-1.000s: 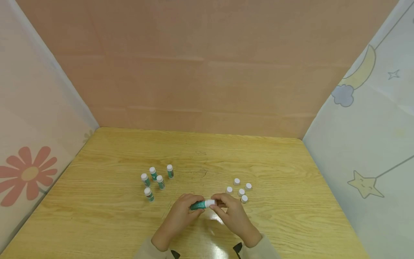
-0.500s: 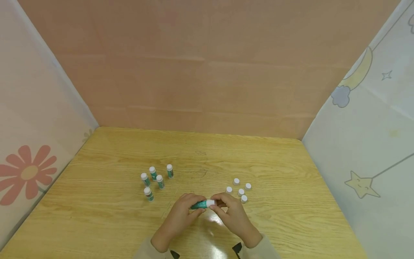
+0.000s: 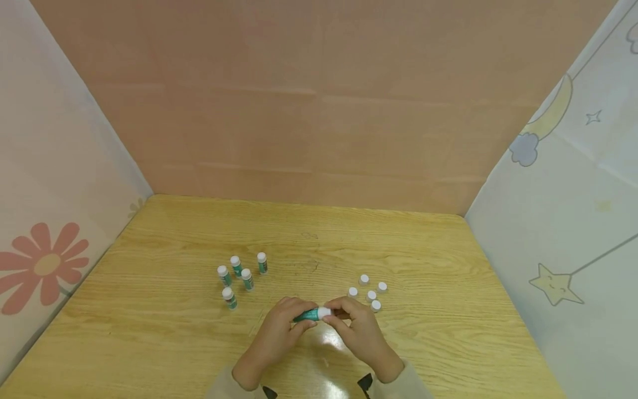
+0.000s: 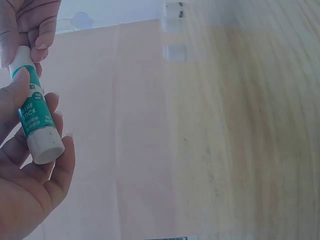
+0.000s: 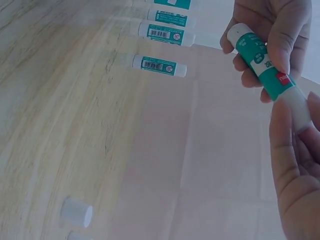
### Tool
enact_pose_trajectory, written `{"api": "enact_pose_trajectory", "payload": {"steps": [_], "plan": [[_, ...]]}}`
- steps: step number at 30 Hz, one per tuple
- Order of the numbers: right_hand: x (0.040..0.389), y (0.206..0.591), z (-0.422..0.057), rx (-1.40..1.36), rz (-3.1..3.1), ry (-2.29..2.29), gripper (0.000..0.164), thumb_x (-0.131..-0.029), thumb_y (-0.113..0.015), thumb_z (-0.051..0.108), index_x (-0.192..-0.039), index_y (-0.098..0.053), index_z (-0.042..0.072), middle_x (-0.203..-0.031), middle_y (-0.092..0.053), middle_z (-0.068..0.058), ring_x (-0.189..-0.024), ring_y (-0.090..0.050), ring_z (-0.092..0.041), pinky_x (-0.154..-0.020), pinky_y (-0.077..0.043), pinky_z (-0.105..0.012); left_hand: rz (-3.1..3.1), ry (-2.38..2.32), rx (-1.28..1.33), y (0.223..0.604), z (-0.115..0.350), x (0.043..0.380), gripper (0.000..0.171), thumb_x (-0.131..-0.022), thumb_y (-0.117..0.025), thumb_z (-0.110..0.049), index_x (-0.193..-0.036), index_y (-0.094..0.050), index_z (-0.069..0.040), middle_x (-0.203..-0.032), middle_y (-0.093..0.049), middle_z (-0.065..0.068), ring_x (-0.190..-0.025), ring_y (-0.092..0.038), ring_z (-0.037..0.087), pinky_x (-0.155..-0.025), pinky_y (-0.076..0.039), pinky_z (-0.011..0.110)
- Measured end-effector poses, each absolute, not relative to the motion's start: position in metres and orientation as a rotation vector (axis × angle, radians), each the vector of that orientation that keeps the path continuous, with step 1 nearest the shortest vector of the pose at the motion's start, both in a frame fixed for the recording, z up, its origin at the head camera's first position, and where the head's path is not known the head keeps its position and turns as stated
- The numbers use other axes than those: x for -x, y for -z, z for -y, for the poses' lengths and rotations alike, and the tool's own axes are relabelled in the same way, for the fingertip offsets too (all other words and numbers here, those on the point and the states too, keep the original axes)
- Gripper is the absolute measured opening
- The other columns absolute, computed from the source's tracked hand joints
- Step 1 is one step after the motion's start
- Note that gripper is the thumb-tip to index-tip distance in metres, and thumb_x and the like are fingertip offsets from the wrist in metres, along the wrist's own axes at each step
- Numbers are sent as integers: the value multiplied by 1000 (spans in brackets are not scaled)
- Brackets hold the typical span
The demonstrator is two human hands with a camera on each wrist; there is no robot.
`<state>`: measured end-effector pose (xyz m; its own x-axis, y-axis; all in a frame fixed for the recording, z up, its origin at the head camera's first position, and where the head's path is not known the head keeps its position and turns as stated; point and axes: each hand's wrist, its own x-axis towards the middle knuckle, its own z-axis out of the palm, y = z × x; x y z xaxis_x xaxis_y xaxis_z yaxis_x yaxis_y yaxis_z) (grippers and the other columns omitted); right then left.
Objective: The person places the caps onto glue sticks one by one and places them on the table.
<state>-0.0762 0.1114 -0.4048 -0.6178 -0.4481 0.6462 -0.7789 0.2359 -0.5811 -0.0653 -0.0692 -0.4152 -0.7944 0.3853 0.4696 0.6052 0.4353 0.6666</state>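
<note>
A green and white glue stick [image 3: 308,315] lies sideways between the two hands above the table's near part. My left hand [image 3: 277,328] grips its green barrel, thumb on the near side and fingers behind; in the left wrist view "GLUE STICK" shows on the label [image 4: 36,111]. With thumb and fingers my right hand [image 3: 360,331] pinches the white cap [image 3: 324,312] at the other end. The right wrist view shows the cap [image 5: 299,112] against the barrel, partly covered by the right thumb and fingers.
Several upright glue sticks [image 3: 247,280] with white tops stand left of the hands. Several loose white caps [image 3: 371,296] sit on the wooden table [image 3: 423,260] beyond the right hand. Papered walls border the table at the back and sides.
Both hands keep their hold on the glue stick and its cap, almost in place. The standing glue sticks and loose caps have not moved; the head view shifts slightly.
</note>
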Motion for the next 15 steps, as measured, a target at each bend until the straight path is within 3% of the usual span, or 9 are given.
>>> {"api": "enact_pose_trajectory", "payload": {"steps": [5, 15], "plan": [[77, 402, -112, -1173, 2118, -1372, 26, -64, -65, -14, -86, -53, -9, -79, -59, -16, -67, -60, -21, -57, -51, -24, 2407, 1280, 863, 413, 69, 64, 27, -72, -67, -9, -98, -61, -6, -92, -60, -3, -80, -49, 9, -66, -45, 21], [80, 395, -110, -1233, 2059, -1398, 16, -76, -60, 1, -86, -53, -9, -79, -60, -17, -68, -61, -20, -60, -49, -19, 2343, 1279, 833, 407, 69, 63, 27, -67, -70, -6, -94, -64, -5, -92, -62, -2, -81, -52, 10, -66, -46, 20]]}}
